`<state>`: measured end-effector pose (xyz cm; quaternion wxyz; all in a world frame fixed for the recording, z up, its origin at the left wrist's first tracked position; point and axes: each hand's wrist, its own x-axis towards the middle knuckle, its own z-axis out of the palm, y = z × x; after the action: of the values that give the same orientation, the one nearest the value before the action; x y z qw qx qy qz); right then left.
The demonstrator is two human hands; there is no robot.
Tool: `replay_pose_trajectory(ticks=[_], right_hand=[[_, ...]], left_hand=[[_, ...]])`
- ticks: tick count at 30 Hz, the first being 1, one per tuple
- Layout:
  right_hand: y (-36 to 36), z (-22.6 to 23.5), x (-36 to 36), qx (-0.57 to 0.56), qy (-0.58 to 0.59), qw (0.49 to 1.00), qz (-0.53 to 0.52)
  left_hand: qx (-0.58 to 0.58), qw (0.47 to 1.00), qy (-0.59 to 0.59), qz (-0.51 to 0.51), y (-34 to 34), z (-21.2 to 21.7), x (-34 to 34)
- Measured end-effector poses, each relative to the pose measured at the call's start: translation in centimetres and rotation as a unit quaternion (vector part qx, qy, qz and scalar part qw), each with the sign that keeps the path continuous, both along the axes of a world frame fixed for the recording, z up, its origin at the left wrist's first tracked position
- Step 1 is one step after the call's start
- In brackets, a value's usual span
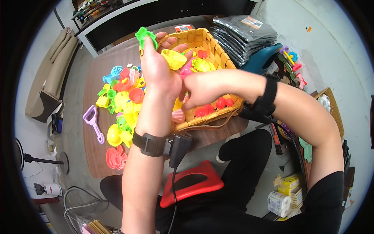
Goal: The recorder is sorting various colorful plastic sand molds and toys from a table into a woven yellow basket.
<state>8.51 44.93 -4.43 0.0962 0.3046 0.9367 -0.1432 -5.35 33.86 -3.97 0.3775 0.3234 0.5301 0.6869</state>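
My left hand is raised over a woven yellow basket and holds a green plastic toy mould at its fingertips and a yellow plastic toy in the palm. My right hand reaches across from the right, partly hidden behind the left hand, its fingers down near toys at the basket's near left side. What it grips cannot be made out. The basket holds red toys, yellow and pink ones.
Many colourful plastic toys lie on the brown table left of the basket, including a purple shovel and red moulds. A red seat is below. Stacked dark packets and more toys lie right.
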Motion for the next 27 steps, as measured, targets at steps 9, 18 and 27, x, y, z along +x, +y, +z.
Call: replay_pose_trajectory(ticks=[9,18,27], right_hand=[[10.2,5.8,7.0,0.014,0.016,1.000,-0.005],[6.3,5.3,9.3,0.015,0.052,0.998,-0.022],[8.4,5.6,9.6,0.012,0.057,0.998,-0.007]], left_hand=[[0.010,1.000,0.021,-0.006,0.0,-0.2,1.8],[0.007,0.998,0.064,-0.022,-0.4,-0.8,3.1],[0.000,0.997,0.074,-0.008,-0.2,-0.7,3.3]])
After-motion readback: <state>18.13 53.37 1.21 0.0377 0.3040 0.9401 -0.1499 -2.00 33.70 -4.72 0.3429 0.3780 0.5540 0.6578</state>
